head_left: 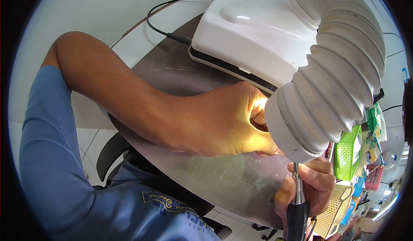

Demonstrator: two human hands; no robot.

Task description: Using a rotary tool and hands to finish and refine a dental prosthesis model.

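Observation:
My left hand (223, 120) is curled closed above the grey table, its fingertips hidden behind the mouth of a white corrugated hose (340, 77). Whatever those fingers hold cannot be seen. Bright light falls on the knuckles and thumb side. Just below the hose mouth, my right hand (318, 176) grips a rotary handpiece (298, 202) like a pen. The tool has a black body and a ribbed silver neck, and it points up toward the hose. Its working tip is hidden there.
A white machine housing (254, 30) with a black cable plug (178, 38) stands at the back, joined to the hose. The dark, scratched table (202, 172) curves along its near edge. Right of my right hand are a green basket (347, 153), a cream basket (333, 208) and several other items.

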